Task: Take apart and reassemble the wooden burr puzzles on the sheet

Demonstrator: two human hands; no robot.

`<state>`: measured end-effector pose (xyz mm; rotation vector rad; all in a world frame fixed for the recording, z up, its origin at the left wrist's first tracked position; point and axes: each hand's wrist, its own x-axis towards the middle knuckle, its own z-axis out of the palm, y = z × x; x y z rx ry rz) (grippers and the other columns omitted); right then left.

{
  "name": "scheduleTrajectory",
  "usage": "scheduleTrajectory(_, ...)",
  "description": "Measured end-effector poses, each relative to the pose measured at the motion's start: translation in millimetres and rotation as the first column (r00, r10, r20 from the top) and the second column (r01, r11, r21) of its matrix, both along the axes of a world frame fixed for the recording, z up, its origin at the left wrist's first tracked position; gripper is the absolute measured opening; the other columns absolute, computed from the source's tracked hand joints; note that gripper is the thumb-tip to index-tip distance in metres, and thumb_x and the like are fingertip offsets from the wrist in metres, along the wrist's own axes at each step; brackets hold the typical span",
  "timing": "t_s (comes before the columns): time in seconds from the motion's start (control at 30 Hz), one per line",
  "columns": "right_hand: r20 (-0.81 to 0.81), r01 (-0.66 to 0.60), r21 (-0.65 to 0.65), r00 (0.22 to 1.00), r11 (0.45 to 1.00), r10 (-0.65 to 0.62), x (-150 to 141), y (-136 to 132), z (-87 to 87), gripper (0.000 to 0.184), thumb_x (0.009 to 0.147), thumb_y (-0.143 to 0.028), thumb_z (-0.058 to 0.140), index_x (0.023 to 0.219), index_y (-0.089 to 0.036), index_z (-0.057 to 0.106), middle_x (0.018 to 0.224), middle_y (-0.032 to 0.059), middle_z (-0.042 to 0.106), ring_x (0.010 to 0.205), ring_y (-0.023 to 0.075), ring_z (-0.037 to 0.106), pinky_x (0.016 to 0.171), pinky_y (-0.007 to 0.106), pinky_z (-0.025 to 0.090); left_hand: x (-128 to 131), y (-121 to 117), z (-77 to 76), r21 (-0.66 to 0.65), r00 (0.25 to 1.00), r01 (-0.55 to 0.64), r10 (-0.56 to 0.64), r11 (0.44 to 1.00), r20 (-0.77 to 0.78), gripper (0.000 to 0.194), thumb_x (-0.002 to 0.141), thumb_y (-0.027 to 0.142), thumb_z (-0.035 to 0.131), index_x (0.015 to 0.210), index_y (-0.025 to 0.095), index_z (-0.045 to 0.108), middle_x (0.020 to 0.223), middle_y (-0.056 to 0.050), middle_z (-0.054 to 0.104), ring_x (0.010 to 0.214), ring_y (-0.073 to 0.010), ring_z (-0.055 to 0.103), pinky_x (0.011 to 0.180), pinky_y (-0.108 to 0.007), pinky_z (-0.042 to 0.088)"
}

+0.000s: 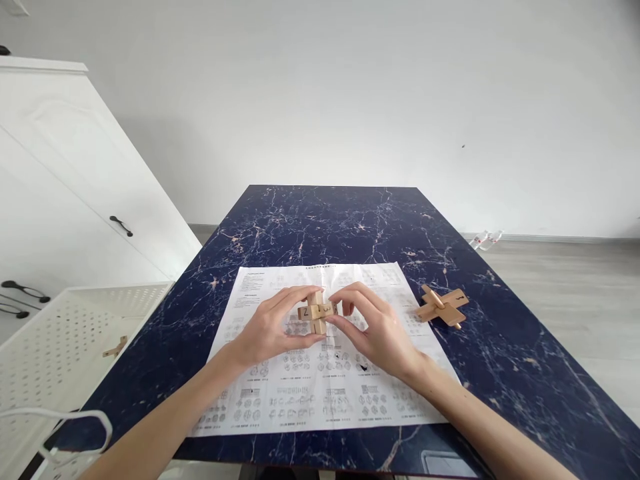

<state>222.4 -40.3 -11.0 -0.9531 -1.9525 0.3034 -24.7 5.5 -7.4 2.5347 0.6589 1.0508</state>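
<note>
Between both hands is a wooden burr puzzle [317,312] made of interlocking light-wood sticks, with dark numbers on some pieces. My left hand [273,320] grips its upright stick, fingers on the top end and thumb under the bottom end. My right hand [375,327] pinches the right end of the crosswise stick between thumb and fingertips. Below the puzzle lies a printed instruction sheet [280,417] with rows of small diagrams and text. Another wooden puzzle [443,307], cross-shaped with flat pieces and a rod, rests right of the sheet.
The dark blue marbled table [325,227] carries the sheet. At left stand a white perforated basket [60,347] holding a small wooden piece [115,347], and a white cabinet [75,173]. A white cable [65,413] loops at the lower left. Clear bottles [486,240] lie on the floor.
</note>
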Motion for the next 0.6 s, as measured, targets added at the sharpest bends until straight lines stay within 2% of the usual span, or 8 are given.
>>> scheduleTrajectory(0.13, -0.019, -0.035, -0.190, 0.999, 0.981, 0.032, 1.0, -1.2, -1.0, 0.018, 0.110, -0.035, 0.062, 0.121, -0.021, 0.064, 0.091, 0.0045, 0.073, 0.073, 0.0197, 0.069, 0.064, 0.032, 0.054, 0.9, 1.8, 0.6, 0.126, 1.000, 0.006, -0.006, 0.992, -0.008, 0.074, 0.096, 0.046, 0.081, 0.160, 0.026, 0.048, 0.138, -0.014, 0.074, 0.120, -0.0296, 0.076, 0.100, -0.047, 0.068)
scheduleTrajectory(0.2, -0.037, -0.086, -0.247, 0.996, 0.965, 0.079, 0.7, -1.9, -1.1, 0.015, 0.111, -0.033, 0.059, 0.119, -0.021, 0.062, 0.089, 0.0039, 0.073, 0.073, 0.0194, 0.068, 0.064, 0.031, 0.053, 0.7, 2.0, -0.1, 0.128, 1.000, 0.022, -0.019, 0.992, -0.025, 0.073, 0.097, 0.047, 0.080, 0.159, 0.026, 0.048, 0.136, -0.014, 0.074, 0.119, -0.0297, 0.077, 0.099, -0.048, 0.069)
scheduleTrajectory(0.33, -0.017, -0.120, -0.238, 0.993, 0.964, 0.119, 0.5, -3.5, -0.8, 0.012, 0.111, -0.029, 0.054, 0.119, -0.021, 0.057, 0.089, 0.0035, 0.067, 0.074, 0.0192, 0.064, 0.066, 0.032, 0.051, -0.1, 0.3, -1.0, 0.026, 0.999, 0.041, -0.040, 0.999, -0.031, 0.072, 0.095, 0.047, 0.082, 0.156, 0.026, 0.051, 0.135, -0.014, 0.074, 0.120, -0.0295, 0.077, 0.099, -0.046, 0.069)
scheduleTrajectory(0.5, 0.068, -0.132, -0.182, 0.987, 0.974, 0.146, 2.4, -4.3, 0.3, 0.014, 0.113, -0.028, 0.047, 0.124, -0.022, 0.054, 0.095, 0.0051, 0.065, 0.077, 0.0201, 0.062, 0.070, 0.033, 0.050, 0.1, -2.6, 1.8, -0.162, 0.998, 0.043, -0.049, 0.986, -0.029, 0.069, 0.090, 0.044, 0.087, 0.150, 0.026, 0.057, 0.132, -0.010, 0.076, 0.115, -0.0281, 0.078, 0.099, -0.044, 0.068)
scheduleTrajectory(0.6, 0.056, -0.138, -0.202, 0.987, 0.970, 0.152, 1.5, -5.0, 1.2, 0.015, 0.114, -0.028, 0.048, 0.126, -0.022, 0.054, 0.097, 0.0053, 0.066, 0.078, 0.0198, 0.062, 0.070, 0.033, 0.051, 0.8, -2.3, 0.8, -0.197, 0.999, 0.043, -0.047, 0.980, -0.016, 0.068, 0.089, 0.043, 0.088, 0.148, 0.026, 0.059, 0.131, -0.010, 0.077, 0.115, -0.0283, 0.077, 0.100, -0.044, 0.067)
